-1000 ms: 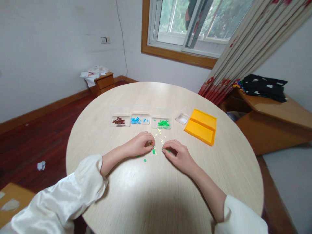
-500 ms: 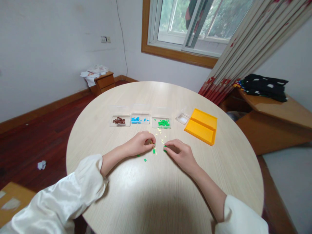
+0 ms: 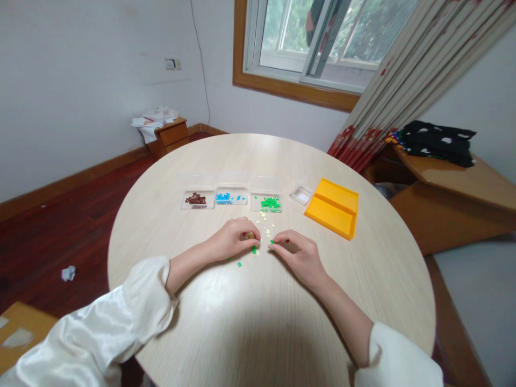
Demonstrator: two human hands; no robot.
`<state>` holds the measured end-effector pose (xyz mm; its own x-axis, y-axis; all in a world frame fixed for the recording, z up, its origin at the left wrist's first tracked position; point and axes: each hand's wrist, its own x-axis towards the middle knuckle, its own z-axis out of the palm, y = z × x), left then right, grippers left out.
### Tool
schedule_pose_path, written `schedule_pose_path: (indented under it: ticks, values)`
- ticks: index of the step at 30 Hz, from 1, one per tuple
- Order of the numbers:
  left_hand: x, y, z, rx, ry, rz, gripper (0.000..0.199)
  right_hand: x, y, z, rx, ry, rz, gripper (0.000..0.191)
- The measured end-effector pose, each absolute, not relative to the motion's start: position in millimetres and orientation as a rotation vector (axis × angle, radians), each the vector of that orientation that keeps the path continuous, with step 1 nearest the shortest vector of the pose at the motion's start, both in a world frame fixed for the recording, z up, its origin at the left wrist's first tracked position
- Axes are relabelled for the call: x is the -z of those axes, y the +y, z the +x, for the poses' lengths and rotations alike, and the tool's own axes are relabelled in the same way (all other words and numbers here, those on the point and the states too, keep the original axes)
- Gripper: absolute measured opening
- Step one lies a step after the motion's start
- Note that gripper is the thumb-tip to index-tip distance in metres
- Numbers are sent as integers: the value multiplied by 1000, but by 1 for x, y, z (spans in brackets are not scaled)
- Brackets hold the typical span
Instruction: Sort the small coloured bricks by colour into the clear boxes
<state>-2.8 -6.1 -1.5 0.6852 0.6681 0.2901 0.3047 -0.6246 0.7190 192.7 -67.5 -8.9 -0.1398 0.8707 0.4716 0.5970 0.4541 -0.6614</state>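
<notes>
Thumb and fingertips of my left hand (image 3: 231,240) are pinched together. A little yellow and red shows inside its curled fingers, but what it grips is too small to name. Across a narrow gap, my right hand (image 3: 301,257) pinches a small green piece (image 3: 272,242) between thumb and forefinger. Pale yellow pieces (image 3: 268,233) lie scattered on the table just beyond the fingertips. Close under my left fingers rests a green piece (image 3: 254,250), partly hidden, and a green square piece (image 3: 239,264) lies nearer to me.
Behind my hands stand clear boxes: one with brown pieces (image 3: 196,199), one with blue pieces (image 3: 224,198) and one with green pieces (image 3: 270,203). To the right are a small clear box (image 3: 301,195) and an open yellow case (image 3: 331,219). All sit on a round table (image 3: 258,322).
My left fingertips have shifted slightly right, towards my right hand, and cover more of the green piece beneath them. My right hand has barely moved.
</notes>
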Motion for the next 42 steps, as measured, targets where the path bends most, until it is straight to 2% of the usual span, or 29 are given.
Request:
schedule_pose_path:
  ticks: [16, 24, 42]
  values:
    - [3, -9, -1, -732, 641, 2290, 12, 11, -67, 184, -421, -1901, -1127, 10]
    - [5, -10, 0, -735, 709, 2275, 7, 10, -67, 182, -437, -1905, -1086, 6]
    - [5, -10, 1, -741, 739, 2250, 5, 12, -66, 183, -398, -1945, -1115, 10]
